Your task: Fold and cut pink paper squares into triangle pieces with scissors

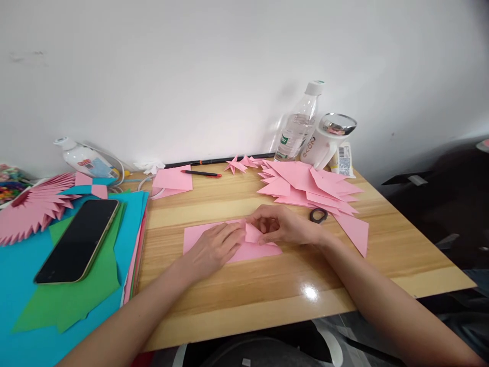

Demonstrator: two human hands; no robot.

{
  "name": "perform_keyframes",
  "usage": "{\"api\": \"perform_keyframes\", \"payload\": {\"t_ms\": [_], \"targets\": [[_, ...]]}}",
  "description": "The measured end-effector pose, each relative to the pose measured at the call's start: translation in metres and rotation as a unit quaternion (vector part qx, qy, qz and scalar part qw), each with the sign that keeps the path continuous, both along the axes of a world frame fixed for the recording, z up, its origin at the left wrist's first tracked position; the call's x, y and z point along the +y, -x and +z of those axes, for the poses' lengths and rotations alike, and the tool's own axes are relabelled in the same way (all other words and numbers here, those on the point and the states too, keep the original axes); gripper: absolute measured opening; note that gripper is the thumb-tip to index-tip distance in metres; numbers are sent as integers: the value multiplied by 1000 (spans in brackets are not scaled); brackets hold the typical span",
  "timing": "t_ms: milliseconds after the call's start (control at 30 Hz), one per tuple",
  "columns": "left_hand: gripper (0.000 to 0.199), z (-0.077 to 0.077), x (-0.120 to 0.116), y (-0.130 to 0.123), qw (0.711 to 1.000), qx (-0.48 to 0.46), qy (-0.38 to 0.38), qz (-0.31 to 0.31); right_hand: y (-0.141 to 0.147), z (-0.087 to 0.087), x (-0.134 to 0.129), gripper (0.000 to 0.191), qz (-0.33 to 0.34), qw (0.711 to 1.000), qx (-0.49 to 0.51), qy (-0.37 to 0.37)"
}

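Note:
A pink sheet of paper [198, 238] lies in front of me on the wooden table, its right part folded up into a flap [252, 233]. My left hand [216, 247] rests flat over the middle of the sheet, fingers stretched out and the tips beside the flap. At the flap's right side, my right hand [280, 225] is closed, thumb and fingers pinching the paper. Part of the fold is hidden behind the fingers. Just right of that wrist are the dark scissors' handle [318, 215] and a heap of folded pink paper pieces [305, 183].
On the left, a phone [78, 242] lies on green paper [38, 306] and blue sheets. A water bottle [300, 127] and a white mug [324, 142] stand by the wall. Behind the sheet lie a pen [201, 174] and small folded pink stars [236, 165].

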State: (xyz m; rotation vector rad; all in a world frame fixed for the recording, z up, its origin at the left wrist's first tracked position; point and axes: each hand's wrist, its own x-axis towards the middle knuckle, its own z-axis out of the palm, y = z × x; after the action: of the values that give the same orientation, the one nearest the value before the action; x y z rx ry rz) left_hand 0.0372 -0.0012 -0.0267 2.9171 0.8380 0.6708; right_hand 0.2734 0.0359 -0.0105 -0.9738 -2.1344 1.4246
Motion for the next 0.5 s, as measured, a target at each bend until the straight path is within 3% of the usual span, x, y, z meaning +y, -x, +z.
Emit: {"api": "perform_keyframes", "payload": {"t_ms": [167, 267, 500], "targets": [[16, 3, 0, -2, 998, -5, 53, 38, 4, -5, -3, 23, 24, 1000, 20, -2], [11, 6, 1, -2, 996, -4, 80, 36, 6, -6, -4, 26, 20, 1000, 22, -3], [15, 4, 5, 0, 999, 22, 25, 15, 4, -9, -2, 36, 16, 999, 29, 3]]}}
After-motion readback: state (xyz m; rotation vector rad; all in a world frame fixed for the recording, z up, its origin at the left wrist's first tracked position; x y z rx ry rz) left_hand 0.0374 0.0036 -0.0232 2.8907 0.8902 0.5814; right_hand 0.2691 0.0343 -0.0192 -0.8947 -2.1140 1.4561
